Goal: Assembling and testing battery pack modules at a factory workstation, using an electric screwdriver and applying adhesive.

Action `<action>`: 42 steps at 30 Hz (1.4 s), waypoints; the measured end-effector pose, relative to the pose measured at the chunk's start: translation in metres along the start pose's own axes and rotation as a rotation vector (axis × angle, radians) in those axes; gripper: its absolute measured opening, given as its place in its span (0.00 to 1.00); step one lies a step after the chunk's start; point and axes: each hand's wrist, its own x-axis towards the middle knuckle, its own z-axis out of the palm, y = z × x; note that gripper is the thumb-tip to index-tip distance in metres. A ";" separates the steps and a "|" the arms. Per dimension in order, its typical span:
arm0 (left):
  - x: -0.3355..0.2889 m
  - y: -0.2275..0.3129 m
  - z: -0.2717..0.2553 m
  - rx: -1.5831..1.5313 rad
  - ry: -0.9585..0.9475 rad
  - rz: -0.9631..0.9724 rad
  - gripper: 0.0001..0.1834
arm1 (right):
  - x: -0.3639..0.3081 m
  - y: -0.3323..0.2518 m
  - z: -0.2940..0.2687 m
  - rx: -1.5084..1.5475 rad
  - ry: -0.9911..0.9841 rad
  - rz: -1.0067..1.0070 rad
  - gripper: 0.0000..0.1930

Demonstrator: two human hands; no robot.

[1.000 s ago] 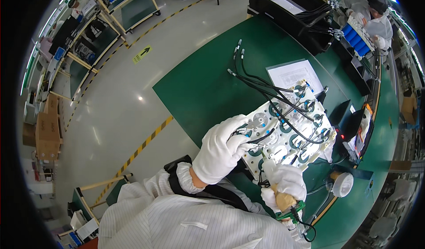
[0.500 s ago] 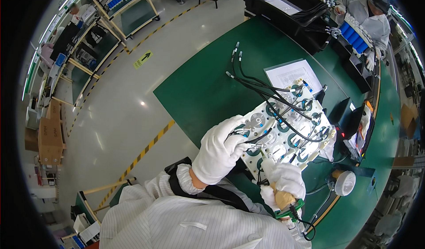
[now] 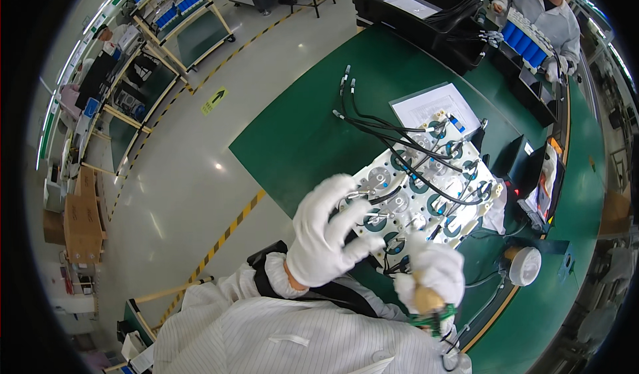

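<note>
A white plate-like assembly (image 3: 432, 201) with round dark-green rings, metal fittings and black cables lies on the green table. Over its near left corner is my left hand (image 3: 326, 234), white-gloved, its fingers spread and nothing held in them. The fingertips are close to two metal fittings (image 3: 381, 215) at the plate's left edge. At the near edge my right hand (image 3: 436, 271), also gloved, is smeared by motion, so its fingers do not show clearly. A green strap (image 3: 432, 319) with a dark cord circles that wrist. Black cables (image 3: 373, 122) with metal ends reach past the plate's far left side.
Printed sheets (image 3: 436, 108) lie beyond the plate. A black bin (image 3: 393, 21) with cables stands at the far end. At right are a dark box (image 3: 522, 168) and a round white-topped container (image 3: 525, 266). A co-worker (image 3: 542, 14) handles a blue-celled pack (image 3: 526, 44) at far right.
My left hand's fingers have come off the fittings and spread apart. My right hand has shifted slightly and blurred. The whole view has moved a little.
</note>
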 end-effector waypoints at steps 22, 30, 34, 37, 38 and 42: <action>-0.037 0.032 0.019 -0.095 -0.333 0.230 0.13 | -0.025 -0.012 -0.020 0.223 0.076 0.179 0.26; -0.037 0.029 0.022 -0.107 -0.366 0.230 0.15 | -0.025 -0.009 -0.017 0.232 0.093 0.173 0.25; -0.038 0.033 0.020 -0.095 -0.362 0.209 0.13 | -0.026 -0.008 -0.018 0.234 0.134 0.154 0.25; -0.040 0.032 0.021 -0.092 -0.359 0.192 0.13 | -0.027 -0.005 -0.019 0.223 0.108 0.138 0.25; -0.038 0.030 0.022 -0.094 -0.358 0.191 0.13 | -0.027 -0.004 -0.018 0.214 0.087 0.117 0.26; -0.032 0.031 0.024 -0.157 -0.342 0.212 0.16 | -0.027 -0.009 -0.025 0.082 0.000 0.087 0.27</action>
